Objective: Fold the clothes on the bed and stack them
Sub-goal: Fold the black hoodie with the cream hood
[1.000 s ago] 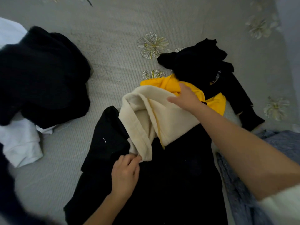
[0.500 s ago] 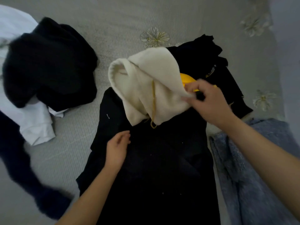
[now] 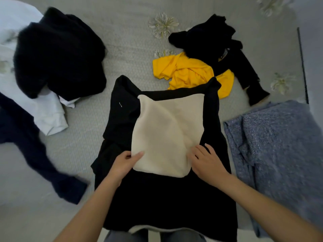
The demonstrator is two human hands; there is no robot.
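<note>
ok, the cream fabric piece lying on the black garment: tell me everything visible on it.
The cream, soft fleecy-looking fabric piece lies flat, roughly rectangular with rounded lower corners, a shallow diagonal crease across it. No print or fastening shows. It rests centred on the spread black garment, which frames it on all sides; whether it is attached to it cannot be told. The left hand pinches its lower left corner, thumb on top; the right hand touches its lower right edge.

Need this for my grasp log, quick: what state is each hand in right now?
Left hand: pinching the cream garment at its near-left edge.
Right hand: open, fingers flat at that garment's right edge.
</note>
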